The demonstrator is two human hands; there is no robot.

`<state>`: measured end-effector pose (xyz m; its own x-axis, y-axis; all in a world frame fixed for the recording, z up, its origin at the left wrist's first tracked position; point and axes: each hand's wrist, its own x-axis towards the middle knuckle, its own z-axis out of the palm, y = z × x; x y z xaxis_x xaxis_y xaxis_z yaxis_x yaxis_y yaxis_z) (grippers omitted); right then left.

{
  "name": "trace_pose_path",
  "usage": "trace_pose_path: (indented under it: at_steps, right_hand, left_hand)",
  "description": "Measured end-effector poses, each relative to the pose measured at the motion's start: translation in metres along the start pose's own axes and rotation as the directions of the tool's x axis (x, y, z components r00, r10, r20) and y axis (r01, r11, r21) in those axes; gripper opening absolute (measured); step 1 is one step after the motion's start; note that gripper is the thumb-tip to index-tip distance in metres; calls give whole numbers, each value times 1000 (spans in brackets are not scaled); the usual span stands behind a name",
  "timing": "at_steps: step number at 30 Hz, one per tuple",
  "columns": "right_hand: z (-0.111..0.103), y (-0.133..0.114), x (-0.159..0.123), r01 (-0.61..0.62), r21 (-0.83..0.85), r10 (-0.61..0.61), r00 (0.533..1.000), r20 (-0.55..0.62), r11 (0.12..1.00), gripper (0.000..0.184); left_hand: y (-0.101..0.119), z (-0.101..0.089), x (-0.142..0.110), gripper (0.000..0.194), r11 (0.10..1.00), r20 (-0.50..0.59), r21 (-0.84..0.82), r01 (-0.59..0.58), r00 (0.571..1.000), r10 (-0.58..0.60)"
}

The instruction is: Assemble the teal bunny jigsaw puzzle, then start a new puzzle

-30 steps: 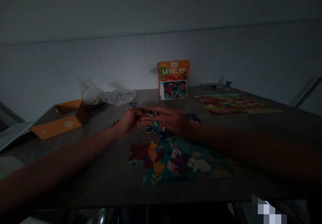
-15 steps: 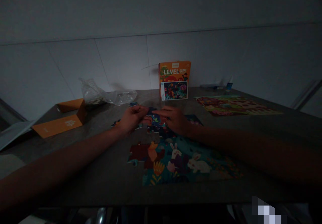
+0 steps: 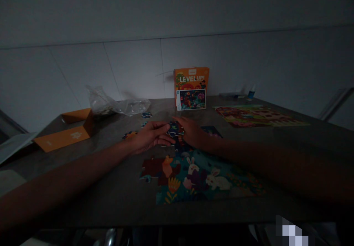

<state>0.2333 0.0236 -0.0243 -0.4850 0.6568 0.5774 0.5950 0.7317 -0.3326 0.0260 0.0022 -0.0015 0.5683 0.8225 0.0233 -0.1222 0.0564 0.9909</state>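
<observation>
A dark blue puzzle piece (image 3: 174,127) with a green leaf print is raised slightly between my hands. My left hand (image 3: 151,137) pinches its left side, thumb on top and the other fingers beneath. From the right, my right hand (image 3: 195,132) closes on the piece's other edge, its fingertips partly hidden. Just below lies the partly joined jigsaw puzzle (image 3: 204,177), showing rabbits, a fox and flowers. Its upper part is covered by my right hand and forearm. Loose puzzle pieces (image 3: 146,115) lie beyond and left of my left hand.
An orange box (image 3: 65,138) and clear plastic bags (image 3: 132,106) are at the left. At the back stands the "LEVEL UP!" box (image 3: 191,77) with a picture card (image 3: 193,100) against it. Another puzzle (image 3: 260,115) and a small bottle (image 3: 251,93) are to the right.
Both hands have drawn from a flat, fingers-overlapping pose over the puzzle into grips at either side of the piece. The piece now shows tilted up between them.
</observation>
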Motion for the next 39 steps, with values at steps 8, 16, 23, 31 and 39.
trace_pose_path:
  at_steps: [8, 16, 23, 31, 39]
  right_hand:
    - [-3, -8, 1, -22, -27, 24, 998, 66, 999, 62]
    - [-6, -12, -1, -8, 37, 10, 999, -38, 999, 38]
    - [-5, -12, 2, -148, 112, 161, 980, -113, 983, 20]
    - [-6, -2, 5, -135, 222, 153, 986, -63, 966, 16]
    - [0, 6, 7, -119, 463, 208, 967, -145, 878, 18]
  left_hand:
    - [-2, -1, 6, 19, 984, -178, 169, -58, 980, 88]
    - [-2, -11, 8, 34, 900, -267, 408, -153, 923, 278]
    - [-1, -6, 5, 39, 893, -140, 413, -180, 956, 257]
    - [-4, -14, 7, 32, 878, -114, 433, -203, 954, 276]
    - [-2, -12, 6, 20, 854, -184, 500, -144, 946, 267]
